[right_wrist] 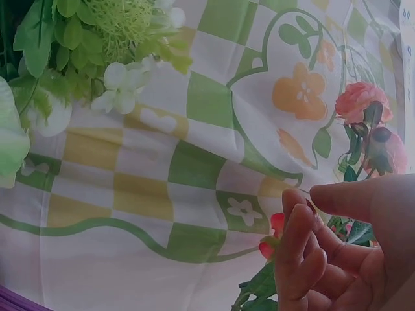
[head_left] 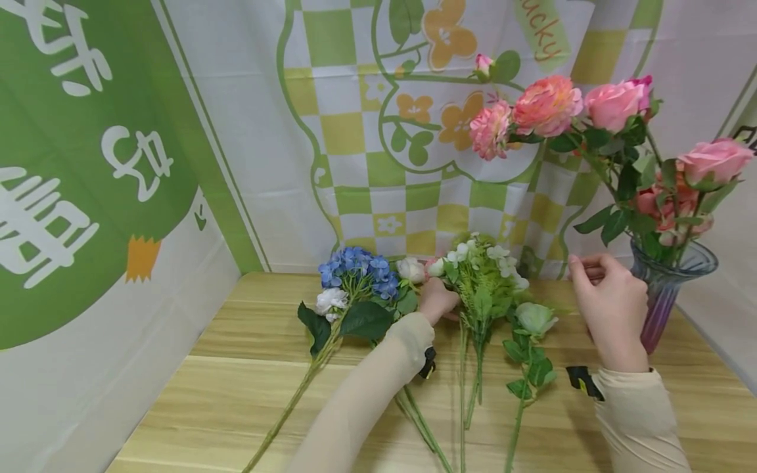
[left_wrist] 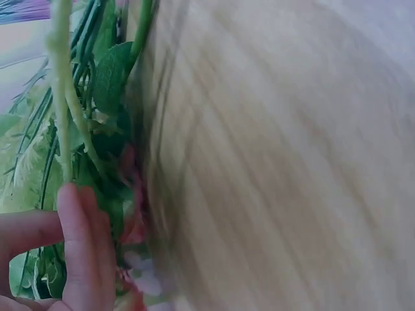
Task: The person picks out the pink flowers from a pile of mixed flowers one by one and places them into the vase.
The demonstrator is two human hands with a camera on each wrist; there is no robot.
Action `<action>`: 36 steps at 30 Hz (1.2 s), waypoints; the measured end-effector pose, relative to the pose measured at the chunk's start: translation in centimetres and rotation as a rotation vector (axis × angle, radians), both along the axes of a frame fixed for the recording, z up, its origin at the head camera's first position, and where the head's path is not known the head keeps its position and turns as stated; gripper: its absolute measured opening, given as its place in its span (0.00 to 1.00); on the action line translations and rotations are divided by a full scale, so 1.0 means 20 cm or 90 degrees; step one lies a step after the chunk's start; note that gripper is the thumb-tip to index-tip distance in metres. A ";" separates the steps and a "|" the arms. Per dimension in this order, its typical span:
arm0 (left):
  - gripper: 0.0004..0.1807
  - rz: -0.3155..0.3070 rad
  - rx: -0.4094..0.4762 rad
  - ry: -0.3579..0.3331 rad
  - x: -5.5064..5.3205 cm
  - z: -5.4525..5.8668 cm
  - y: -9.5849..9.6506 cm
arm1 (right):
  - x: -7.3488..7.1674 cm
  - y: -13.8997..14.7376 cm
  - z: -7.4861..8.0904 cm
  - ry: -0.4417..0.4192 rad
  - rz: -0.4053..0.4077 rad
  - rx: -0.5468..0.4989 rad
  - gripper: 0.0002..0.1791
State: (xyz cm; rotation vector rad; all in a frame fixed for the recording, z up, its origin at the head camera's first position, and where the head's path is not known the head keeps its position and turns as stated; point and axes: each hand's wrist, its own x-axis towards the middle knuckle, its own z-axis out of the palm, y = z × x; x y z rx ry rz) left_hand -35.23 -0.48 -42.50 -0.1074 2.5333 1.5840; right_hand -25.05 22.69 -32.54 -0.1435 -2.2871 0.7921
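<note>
My left hand (head_left: 439, 301) reaches in among the flowers at the middle of the table. In the left wrist view its thumb and fingers (left_wrist: 84, 246) pinch a pale green stem (left_wrist: 59, 110). White blossoms (head_left: 464, 251) and a leafy green spray (head_left: 481, 295) lie just right of that hand. My right hand (head_left: 612, 305) is raised beside the glass vase (head_left: 662, 295), its fingers loosely curled with nothing visible between them. Pink roses (head_left: 615, 105) stand in the vase. The bloom at the end of the pinched stem is hidden.
On the wooden table (head_left: 219, 368), a blue hydrangea (head_left: 357, 269) and a white flower (head_left: 331, 302) lie to the left. Nearer the right hand is a pale green rose (head_left: 535, 318) on a long stem. A patterned cloth (head_left: 367, 164) hangs behind the table.
</note>
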 end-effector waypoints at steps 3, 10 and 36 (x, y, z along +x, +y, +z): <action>0.04 0.015 -0.007 0.043 0.02 0.03 -0.01 | 0.00 0.00 0.00 -0.001 0.001 0.000 0.21; 0.05 0.050 -0.004 0.117 0.02 0.09 -0.05 | 0.00 0.00 0.00 0.006 0.004 -0.001 0.20; 0.10 0.126 0.214 0.183 0.12 0.29 -0.29 | 0.00 -0.03 -0.01 -0.021 0.020 -0.003 0.21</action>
